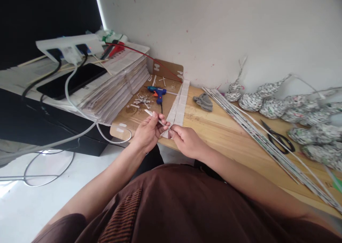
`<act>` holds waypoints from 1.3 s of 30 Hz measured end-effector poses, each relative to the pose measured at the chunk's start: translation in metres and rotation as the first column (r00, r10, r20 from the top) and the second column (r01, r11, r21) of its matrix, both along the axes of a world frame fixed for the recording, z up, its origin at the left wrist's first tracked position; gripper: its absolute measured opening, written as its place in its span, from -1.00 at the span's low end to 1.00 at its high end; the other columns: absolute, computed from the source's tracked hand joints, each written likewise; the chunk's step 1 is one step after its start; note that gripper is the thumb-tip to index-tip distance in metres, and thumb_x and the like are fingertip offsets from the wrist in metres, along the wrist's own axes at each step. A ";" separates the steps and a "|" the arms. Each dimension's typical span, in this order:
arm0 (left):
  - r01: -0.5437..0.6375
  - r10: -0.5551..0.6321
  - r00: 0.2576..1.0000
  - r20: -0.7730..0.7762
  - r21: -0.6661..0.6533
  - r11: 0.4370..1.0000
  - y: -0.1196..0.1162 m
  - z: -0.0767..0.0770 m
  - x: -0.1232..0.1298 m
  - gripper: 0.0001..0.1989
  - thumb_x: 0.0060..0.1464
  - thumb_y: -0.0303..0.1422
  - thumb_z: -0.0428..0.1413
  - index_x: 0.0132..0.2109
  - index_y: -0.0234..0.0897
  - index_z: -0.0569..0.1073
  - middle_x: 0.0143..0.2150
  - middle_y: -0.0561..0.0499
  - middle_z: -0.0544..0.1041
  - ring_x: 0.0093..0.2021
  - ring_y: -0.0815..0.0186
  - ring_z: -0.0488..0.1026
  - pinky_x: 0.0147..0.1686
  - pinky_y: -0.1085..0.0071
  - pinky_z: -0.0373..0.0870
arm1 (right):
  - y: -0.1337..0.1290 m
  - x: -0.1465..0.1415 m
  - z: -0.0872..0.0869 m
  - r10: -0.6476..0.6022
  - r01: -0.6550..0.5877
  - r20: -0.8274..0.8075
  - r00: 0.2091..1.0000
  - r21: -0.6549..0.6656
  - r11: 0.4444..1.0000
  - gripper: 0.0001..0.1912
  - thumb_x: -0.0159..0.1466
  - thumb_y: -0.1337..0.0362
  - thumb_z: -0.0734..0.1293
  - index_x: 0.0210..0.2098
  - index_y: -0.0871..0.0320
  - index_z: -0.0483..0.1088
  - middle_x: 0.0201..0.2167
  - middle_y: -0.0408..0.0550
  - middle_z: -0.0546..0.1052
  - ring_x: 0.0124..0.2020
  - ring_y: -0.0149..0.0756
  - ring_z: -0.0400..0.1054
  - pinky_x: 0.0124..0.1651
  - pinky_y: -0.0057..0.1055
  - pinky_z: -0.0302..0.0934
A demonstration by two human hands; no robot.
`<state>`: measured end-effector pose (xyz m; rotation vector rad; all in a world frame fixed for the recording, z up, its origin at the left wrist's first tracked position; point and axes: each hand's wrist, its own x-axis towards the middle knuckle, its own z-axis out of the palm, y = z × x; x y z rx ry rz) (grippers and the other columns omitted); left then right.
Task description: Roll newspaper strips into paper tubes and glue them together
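My left hand pinches a thin rolled strip of paper between thumb and fingers, its pale flat end sticking out past the thumb. Close beside it, over the table's front edge, my right hand is closed on the strip's other end, which its fingers mostly hide. Just beyond the hands lie flat printed paper strips. A blue glue gun rests on a brown cardboard sheet among small paper scraps.
At left, a tall paper stack bears a phone and a power strip with trailing cables. Rightward are a grey cloth, long paper tubes, black-handled scissors and several woven paper forms by the wall.
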<state>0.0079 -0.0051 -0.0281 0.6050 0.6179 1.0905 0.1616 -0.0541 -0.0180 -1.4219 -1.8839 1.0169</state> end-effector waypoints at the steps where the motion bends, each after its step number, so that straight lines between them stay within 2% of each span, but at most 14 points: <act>1: 0.006 -0.006 1.000 -0.001 -0.001 1.000 0.000 0.001 0.000 -0.76 0.15 -0.25 0.09 -0.33 -0.38 0.43 -0.45 0.02 0.42 -0.38 0.41 0.50 -0.38 0.57 0.48 | 0.002 0.001 -0.001 0.020 -0.040 -0.148 0.989 -0.130 0.991 -0.69 0.38 0.12 0.08 -0.34 0.16 0.30 -0.65 -0.21 0.29 -0.62 -0.43 0.24 -0.45 -0.45 0.12; 4: 0.016 -0.016 1.000 -0.001 -0.006 1.000 -0.001 0.003 -0.001 -0.76 0.16 -0.26 0.07 -0.32 -0.38 0.44 -0.46 0.02 0.42 -0.39 0.41 0.50 -0.38 0.56 0.49 | 0.007 0.004 -0.004 -0.016 -0.188 -0.468 0.884 -0.386 0.903 -0.64 0.35 0.04 0.13 -0.33 0.19 0.33 -0.73 -0.29 0.21 -0.72 -0.48 0.16 -0.57 -0.50 0.11; 7: 0.034 -0.034 0.999 0.006 -0.008 0.999 -0.001 0.003 -0.001 -0.77 0.19 -0.28 0.04 -0.31 -0.38 0.43 -0.46 0.02 0.42 -0.40 0.41 0.51 -0.37 0.56 0.49 | 0.012 0.006 -0.006 -0.076 -0.266 -0.606 0.792 -0.454 0.850 -0.62 0.31 0.01 0.20 -0.34 0.24 0.36 -0.71 -0.25 0.28 -0.70 -0.48 0.19 -0.56 -0.50 0.14; 12: 0.077 -0.077 0.997 0.031 0.017 0.997 -0.001 0.003 -0.001 -0.78 0.18 -0.28 0.05 -0.32 -0.37 0.43 -0.45 0.03 0.41 -0.40 0.41 0.49 -0.39 0.56 0.49 | 0.013 0.007 -0.012 -0.146 -0.424 -0.753 0.642 -0.508 0.750 -0.68 0.28 0.07 0.26 -0.41 0.22 0.32 -0.76 -0.31 0.18 -0.74 -0.53 0.06 -0.60 -0.53 0.04; 14: 0.081 -0.082 0.996 0.031 0.013 0.997 -0.001 0.003 -0.001 -0.78 0.18 -0.28 0.05 -0.32 -0.36 0.42 -0.46 0.03 0.40 -0.40 0.41 0.49 -0.40 0.56 0.49 | 0.012 0.007 -0.011 -0.116 -0.394 -0.713 0.691 -0.507 0.767 -0.67 0.29 0.05 0.23 -0.38 0.21 0.33 -0.75 -0.30 0.19 -0.73 -0.51 0.09 -0.58 -0.51 0.06; 16: 0.055 -0.055 0.998 0.025 0.001 0.998 -0.001 0.003 0.000 -0.78 0.18 -0.28 0.05 -0.32 -0.36 0.42 -0.46 0.03 0.40 -0.41 0.41 0.49 -0.40 0.57 0.48 | 0.008 0.006 -0.008 -0.062 -0.251 -0.574 0.816 -0.450 0.857 -0.66 0.29 0.02 0.22 -0.34 0.20 0.34 -0.69 -0.25 0.26 -0.68 -0.47 0.17 -0.54 -0.47 0.10; 18: 0.013 -0.013 1.000 0.015 -0.011 1.000 0.000 0.002 0.001 -0.78 0.18 -0.28 0.05 -0.32 -0.37 0.42 -0.46 0.03 0.40 -0.40 0.42 0.49 -0.40 0.59 0.47 | 0.004 0.005 -0.004 -0.034 -0.049 -0.321 0.947 -0.248 0.967 -0.68 0.26 0.02 0.26 -0.34 0.18 0.33 -0.60 -0.19 0.32 -0.59 -0.43 0.23 -0.46 -0.45 0.12; 21: -0.017 0.017 1.000 0.008 -0.021 1.000 0.001 0.001 0.002 -0.78 0.19 -0.29 0.04 -0.32 -0.38 0.42 -0.46 0.02 0.41 -0.39 0.42 0.49 -0.36 0.59 0.48 | 0.001 0.004 0.000 -0.064 0.065 -0.039 0.997 0.046 0.997 -0.76 0.27 0.10 0.26 -0.36 0.16 0.32 -0.54 -0.14 0.34 -0.48 -0.38 0.25 -0.38 -0.43 0.09; 24: 0.001 0.000 1.000 0.012 -0.040 0.999 0.002 0.001 0.001 -0.78 0.18 -0.28 0.05 -0.31 -0.38 0.43 -0.45 0.02 0.41 -0.39 0.41 0.50 -0.38 0.58 0.48 | 0.004 0.006 -0.003 0.021 -0.071 -0.233 0.972 -0.206 0.976 -0.69 0.36 0.09 0.11 -0.34 0.15 0.30 -0.65 -0.22 0.23 -0.61 -0.43 0.18 -0.44 -0.44 0.11; 27: 0.023 -0.022 1.000 0.019 -0.056 0.998 0.002 0.001 0.001 -0.78 0.18 -0.28 0.05 -0.31 -0.37 0.43 -0.45 0.02 0.41 -0.40 0.41 0.49 -0.40 0.58 0.48 | 0.008 0.009 -0.007 0.032 -0.263 -0.478 0.878 -0.426 0.866 -0.62 0.37 0.02 0.05 -0.32 0.16 0.28 -0.71 -0.30 0.14 -0.70 -0.45 0.12 -0.52 -0.44 0.13; 32: 0.024 -0.023 1.000 0.020 -0.044 0.999 0.000 0.000 0.002 -0.78 0.21 -0.30 0.01 -0.29 -0.38 0.43 -0.45 0.02 0.41 -0.40 0.42 0.49 -0.39 0.59 0.47 | 0.008 0.006 -0.005 -0.071 -0.046 -0.390 0.918 -0.283 0.958 -0.66 0.25 -0.01 0.27 -0.38 0.17 0.31 -0.64 -0.23 0.29 -0.63 -0.48 0.17 -0.50 -0.49 0.08; 36: 0.022 -0.021 1.000 0.019 -0.053 0.998 0.001 0.003 0.002 -0.80 0.23 -0.34 -0.01 -0.27 -0.38 0.43 -0.46 0.03 0.41 -0.41 0.43 0.49 -0.40 0.60 0.47 | 0.010 0.005 -0.003 -0.059 -0.274 -0.586 0.808 -0.462 0.844 -0.57 0.31 -0.09 0.12 -0.35 0.16 0.28 -0.74 -0.32 0.13 -0.71 -0.46 0.07 -0.55 -0.46 0.07; 37: 0.012 -0.011 1.000 0.021 -0.051 0.999 0.001 0.003 0.001 -0.80 0.23 -0.35 -0.01 -0.26 -0.38 0.43 -0.47 0.03 0.41 -0.41 0.43 0.49 -0.39 0.59 0.47 | 0.010 0.006 -0.003 -0.043 -0.283 -0.580 0.814 -0.460 0.842 -0.56 0.31 -0.10 0.12 -0.34 0.17 0.28 -0.73 -0.31 0.15 -0.70 -0.46 0.09 -0.54 -0.45 0.07; 39: -0.016 0.017 1.000 0.025 -0.047 0.999 0.003 0.004 0.000 -0.80 0.22 -0.34 0.00 -0.27 -0.39 0.43 -0.47 0.03 0.40 -0.41 0.43 0.48 -0.39 0.60 0.47 | 0.008 0.008 -0.002 -0.013 -0.165 -0.445 0.896 -0.359 0.919 -0.60 0.27 -0.08 0.20 -0.35 0.17 0.30 -0.68 -0.26 0.24 -0.64 -0.45 0.14 -0.50 -0.46 0.07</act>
